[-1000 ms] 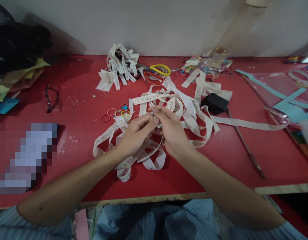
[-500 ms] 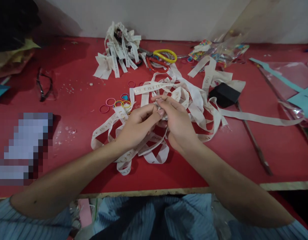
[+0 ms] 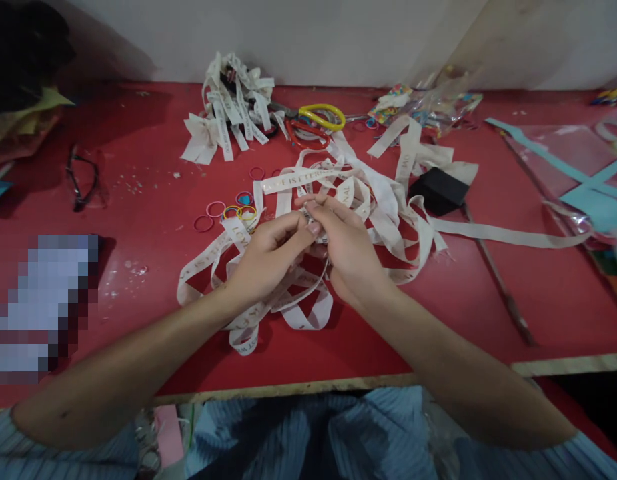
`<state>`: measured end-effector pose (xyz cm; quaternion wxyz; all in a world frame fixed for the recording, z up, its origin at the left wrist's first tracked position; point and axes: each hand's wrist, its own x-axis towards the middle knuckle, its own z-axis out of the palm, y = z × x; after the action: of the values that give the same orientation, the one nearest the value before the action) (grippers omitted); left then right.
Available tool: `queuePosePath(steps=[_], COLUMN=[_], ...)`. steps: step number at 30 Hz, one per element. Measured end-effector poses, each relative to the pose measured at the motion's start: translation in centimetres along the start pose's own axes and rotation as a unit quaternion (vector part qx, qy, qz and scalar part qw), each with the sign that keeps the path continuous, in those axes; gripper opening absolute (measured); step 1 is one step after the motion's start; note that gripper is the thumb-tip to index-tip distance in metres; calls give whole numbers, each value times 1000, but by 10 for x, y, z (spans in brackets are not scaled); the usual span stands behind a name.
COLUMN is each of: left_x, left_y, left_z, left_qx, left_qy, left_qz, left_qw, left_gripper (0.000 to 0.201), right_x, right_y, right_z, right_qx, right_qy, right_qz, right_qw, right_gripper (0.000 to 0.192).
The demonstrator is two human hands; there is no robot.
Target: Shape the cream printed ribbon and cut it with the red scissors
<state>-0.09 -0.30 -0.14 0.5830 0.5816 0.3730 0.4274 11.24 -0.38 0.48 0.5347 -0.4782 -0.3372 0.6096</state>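
Loops of white printed ribbon [image 3: 308, 313] lie loosely piled on the red table, around and beneath both hands. My left hand [image 3: 268, 250] is closed, thumb and fingers pinching a gathered bit of the ribbon. Pressed against it, my right hand [image 3: 351, 250] is closed on the same gathered bit from the other side. Fingers cover most of that piece, so its exact shape is hidden. Left of the ribbon lie several small coloured elastic bands [image 3: 217, 209]. Scissors with red and yellow handles [image 3: 322, 117] rest beyond the pile.
A bunch of cut ribbon pieces [image 3: 231, 110] sits at the back. Glasses [image 3: 82, 179] and a blurred-out flat object [image 3: 51, 287] lie left. To the right are a black block [image 3: 439, 190], a thin stick [image 3: 503, 287], a clear plastic packet [image 3: 433, 110] and light blue strips [image 3: 595, 193].
The view has shifted slightly, so the table's things sit a little further left. Both hands keep their pinch on the gathered ribbon, with hardly any movement between them.
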Motion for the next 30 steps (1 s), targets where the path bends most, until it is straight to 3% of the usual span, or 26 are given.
queuePosePath(steps=[10, 20, 30], left_x=[-1, -2, -2], left_y=[0, 0, 0], left_z=[-1, -2, -3], left_qx=[-6, 3, 14], left_qy=[1, 4, 7], left_qz=[-11, 13, 20], left_qw=[1000, 1000, 1000], left_gripper=[36, 39, 39], right_x=[0, -1, -3], right_y=[0, 1, 0], right_z=[1, 0, 1], right_qx=[-1, -44, -38], right_qy=[2, -2, -14], right_qz=[7, -71, -71], right_qw=[1000, 996, 997], right_gripper=[9, 13, 13])
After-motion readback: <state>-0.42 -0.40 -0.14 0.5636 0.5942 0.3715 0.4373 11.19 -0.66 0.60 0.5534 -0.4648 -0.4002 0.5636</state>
